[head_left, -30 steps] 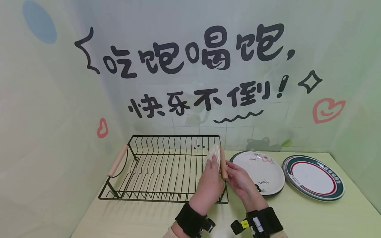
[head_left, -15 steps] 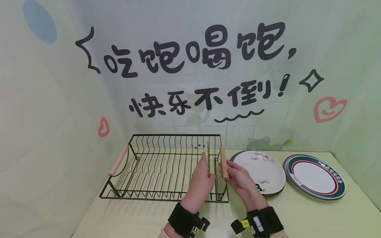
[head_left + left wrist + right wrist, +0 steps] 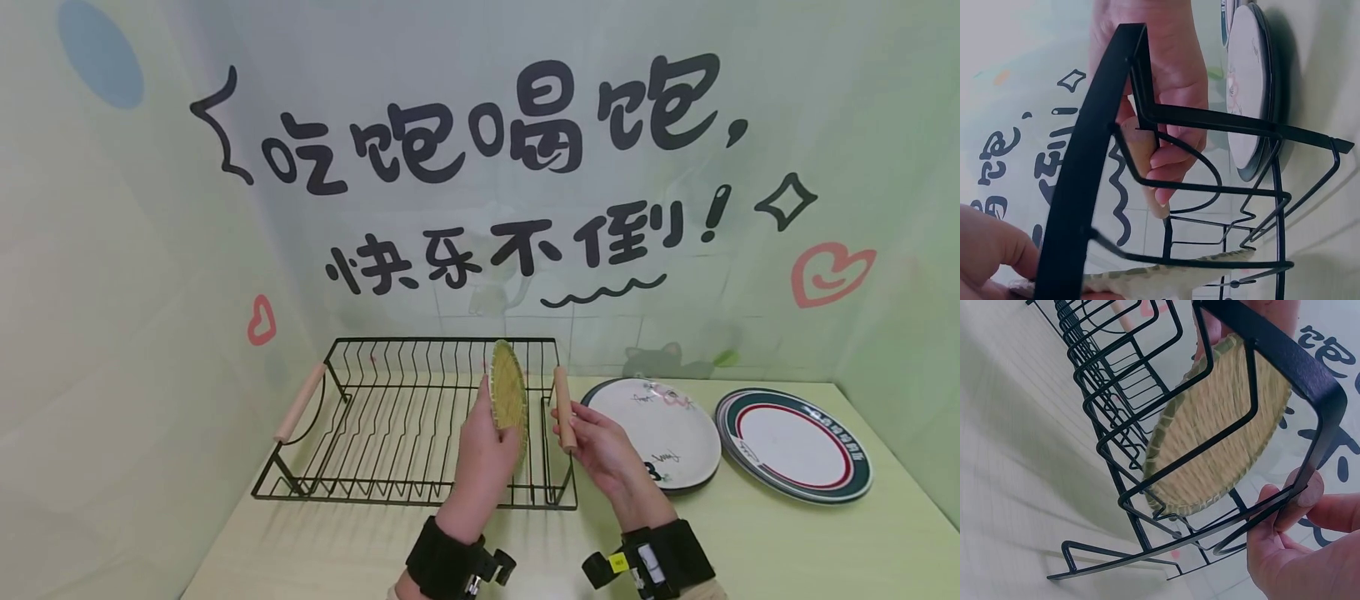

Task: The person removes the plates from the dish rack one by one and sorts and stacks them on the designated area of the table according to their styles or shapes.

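Observation:
A round, straw-coloured pad [image 3: 507,383] with a fibrous face and stitched edge stands upright over the right part of a black wire dish rack [image 3: 442,339]. My left hand [image 3: 480,450] grips it by its lower left side, thumb across the fibrous face. Behind the rack wires, the right wrist view shows that face of the pad [image 3: 1241,459]; the left wrist view shows its paler back. My right hand [image 3: 611,458] holds the rack's right wooden handle [image 3: 562,392] between thumb and fingers.
Right of the rack lie stacked white plates with a floral pattern [image 3: 660,433]. Farther right is another stack with green and red rims [image 3: 791,442]. The rack's left wooden handle [image 3: 300,404] is near the left wall. A lettered wall [image 3: 465,200] rises behind.
My left hand has drawn the pad left, away from the right handle, and turned it so its straw-coloured face shows. My right hand stays on the handle.

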`<control>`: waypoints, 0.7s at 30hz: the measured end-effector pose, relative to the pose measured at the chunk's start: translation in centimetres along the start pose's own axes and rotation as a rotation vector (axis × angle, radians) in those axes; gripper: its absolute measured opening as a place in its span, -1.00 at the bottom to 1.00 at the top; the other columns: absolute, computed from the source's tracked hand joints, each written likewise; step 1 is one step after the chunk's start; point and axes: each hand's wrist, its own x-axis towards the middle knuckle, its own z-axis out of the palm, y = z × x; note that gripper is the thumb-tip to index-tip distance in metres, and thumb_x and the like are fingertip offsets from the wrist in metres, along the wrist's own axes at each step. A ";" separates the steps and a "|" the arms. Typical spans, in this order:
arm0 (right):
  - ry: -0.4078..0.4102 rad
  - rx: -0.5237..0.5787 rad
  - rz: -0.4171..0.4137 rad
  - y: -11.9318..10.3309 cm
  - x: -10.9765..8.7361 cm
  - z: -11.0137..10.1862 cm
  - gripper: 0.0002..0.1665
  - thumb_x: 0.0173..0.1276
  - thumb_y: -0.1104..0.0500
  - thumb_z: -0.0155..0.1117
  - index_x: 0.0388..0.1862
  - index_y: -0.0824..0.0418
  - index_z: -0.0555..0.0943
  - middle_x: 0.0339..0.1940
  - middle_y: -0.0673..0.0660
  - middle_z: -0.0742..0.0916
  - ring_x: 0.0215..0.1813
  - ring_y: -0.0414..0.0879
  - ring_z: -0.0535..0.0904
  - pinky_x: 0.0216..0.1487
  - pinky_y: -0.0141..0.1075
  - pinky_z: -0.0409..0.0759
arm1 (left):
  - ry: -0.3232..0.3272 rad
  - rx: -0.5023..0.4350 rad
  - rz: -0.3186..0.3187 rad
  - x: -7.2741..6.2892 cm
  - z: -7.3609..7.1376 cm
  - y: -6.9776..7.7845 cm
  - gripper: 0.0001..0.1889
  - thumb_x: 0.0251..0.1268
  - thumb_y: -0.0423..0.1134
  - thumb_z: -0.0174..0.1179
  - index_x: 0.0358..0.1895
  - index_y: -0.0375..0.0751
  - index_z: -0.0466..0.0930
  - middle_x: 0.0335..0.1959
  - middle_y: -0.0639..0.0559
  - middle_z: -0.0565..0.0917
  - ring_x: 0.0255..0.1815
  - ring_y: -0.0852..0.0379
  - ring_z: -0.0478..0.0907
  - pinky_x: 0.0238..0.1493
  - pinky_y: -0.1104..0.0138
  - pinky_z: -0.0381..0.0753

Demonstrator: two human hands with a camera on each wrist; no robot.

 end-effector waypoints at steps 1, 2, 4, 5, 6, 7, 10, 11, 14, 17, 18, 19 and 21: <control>-0.005 -0.004 0.000 0.0 0.0 0.0 -0.47 0.50 0.31 -0.16 0.42 0.37 0.19 0.17 0.25 0.59 -0.10 -0.15 0.61 -0.24 -0.44 0.55 | 0.016 -0.019 -0.002 0.0 -0.2 0.0 -0.17 0.21 -0.52 0.00 0.52 -0.02 -0.12 0.34 -0.24 0.35 0.04 -0.12 0.53 -0.44 0.36 0.57; -0.002 0.001 0.004 0.0 0.0 0.0 -0.47 0.50 0.32 -0.16 0.42 0.36 0.20 0.15 0.23 0.60 -0.10 -0.15 0.61 -0.24 -0.44 0.55 | 0.035 -0.035 0.001 0.0 -0.3 -0.1 -0.18 0.20 -0.53 -0.01 0.52 -0.03 -0.10 0.33 -0.25 0.36 0.04 -0.12 0.54 -0.45 0.35 0.58; -0.007 0.002 0.005 -0.1 0.0 0.0 -0.46 0.50 0.32 -0.16 0.42 0.37 0.19 0.12 0.19 0.62 -0.10 -0.15 0.61 -0.24 -0.44 0.55 | 0.074 -0.060 0.009 0.1 -0.6 -0.2 -0.19 0.19 -0.54 -0.01 0.51 -0.05 -0.06 0.30 -0.26 0.39 0.00 -0.11 0.56 -0.47 0.35 0.59; -0.011 0.003 0.005 -0.1 0.0 0.0 -0.46 0.50 0.31 -0.16 0.42 0.37 0.18 0.10 0.18 0.63 -0.11 -0.16 0.61 -0.24 -0.44 0.55 | 0.093 -0.071 0.018 0.0 -0.8 -0.2 -0.21 0.19 -0.55 -0.01 0.50 -0.08 -0.03 0.29 -0.26 0.40 0.01 -0.12 0.56 -0.44 0.34 0.59; -0.014 0.007 0.006 -0.1 0.0 0.0 -0.46 0.50 0.32 -0.16 0.43 0.37 0.18 0.08 0.16 0.64 -0.11 -0.17 0.61 -0.24 -0.45 0.54 | 0.112 -0.078 0.027 0.1 -1.0 -0.2 -0.23 0.19 -0.55 0.00 0.49 -0.09 0.01 0.26 -0.27 0.43 -0.01 -0.12 0.57 -0.44 0.33 0.60; -0.020 0.012 0.007 -0.1 -0.1 0.0 -0.46 0.50 0.31 -0.15 0.43 0.37 0.18 0.08 0.16 0.64 -0.12 -0.17 0.61 -0.24 -0.45 0.55 | 0.132 -0.080 0.035 0.0 -1.3 -0.2 -0.24 0.17 -0.55 0.00 0.48 -0.11 0.03 0.24 -0.27 0.45 -0.01 -0.12 0.57 -0.41 0.30 0.61; -0.026 0.022 0.007 -0.1 -0.1 0.0 -0.46 0.49 0.31 -0.14 0.43 0.37 0.18 0.09 0.18 0.64 -0.14 -0.18 0.61 -0.24 -0.45 0.55 | 0.198 -0.081 0.047 0.0 -1.8 -0.5 -0.26 0.15 -0.56 0.01 0.46 -0.16 0.09 0.20 -0.29 0.48 0.03 -0.12 0.56 -0.27 0.21 0.64; -0.029 0.023 0.006 -0.1 -0.1 0.0 -0.46 0.49 0.31 -0.14 0.43 0.37 0.18 0.09 0.18 0.64 -0.15 -0.19 0.61 -0.25 -0.45 0.55 | 0.217 -0.092 0.048 0.0 -2.0 -0.7 -0.26 0.14 -0.57 0.00 0.45 -0.16 0.10 0.20 -0.29 0.48 0.04 -0.12 0.56 -0.24 0.18 0.64; -0.027 0.018 0.005 -0.1 -0.1 0.1 -0.45 0.49 0.31 -0.14 0.43 0.36 0.18 0.08 0.15 0.65 -0.15 -0.20 0.62 -0.25 -0.46 0.55 | 0.248 -0.187 0.026 0.2 -2.5 -1.3 -0.24 0.13 -0.59 -0.02 0.46 -0.13 0.09 0.24 -0.26 0.46 0.13 -0.10 0.51 -0.09 0.13 0.62; -0.021 0.014 0.004 -0.1 -0.2 0.0 -0.45 0.50 0.31 -0.15 0.44 0.36 0.17 0.05 0.11 0.66 -0.15 -0.20 0.62 -0.26 -0.46 0.54 | 0.246 -0.389 -0.009 0.4 -2.9 -1.8 -0.24 0.13 -0.64 -0.09 0.46 -0.11 0.09 0.26 -0.24 0.42 0.19 -0.11 0.47 -0.01 0.11 0.59; -0.019 0.014 0.003 -0.1 -0.2 0.0 -0.45 0.49 0.31 -0.15 0.44 0.36 0.17 0.04 0.11 0.66 -0.15 -0.20 0.62 -0.25 -0.46 0.55 | 0.238 -0.471 -0.018 0.4 -3.1 -1.9 -0.24 0.13 -0.65 -0.12 0.46 -0.12 0.08 0.27 -0.26 0.40 0.21 -0.14 0.45 -0.01 0.10 0.59; -0.018 0.014 0.002 -0.1 -0.2 0.0 -0.45 0.49 0.32 -0.15 0.43 0.36 0.18 0.04 0.12 0.66 -0.15 -0.20 0.62 -0.25 -0.45 0.55 | 0.236 -0.543 -0.026 0.4 -3.2 -2.0 -0.24 0.13 -0.67 -0.15 0.45 -0.12 0.08 0.26 -0.27 0.40 0.21 -0.16 0.45 -0.02 0.10 0.59; -0.023 0.017 0.003 -0.1 -0.1 0.0 -0.45 0.49 0.32 -0.15 0.44 0.36 0.17 0.04 0.11 0.66 -0.15 -0.20 0.62 -0.26 -0.46 0.55 | 0.240 -0.639 -0.043 0.4 -3.5 -2.0 -0.26 0.14 -0.68 -0.16 0.43 -0.12 0.11 0.22 -0.30 0.42 0.16 -0.20 0.48 -0.10 0.10 0.63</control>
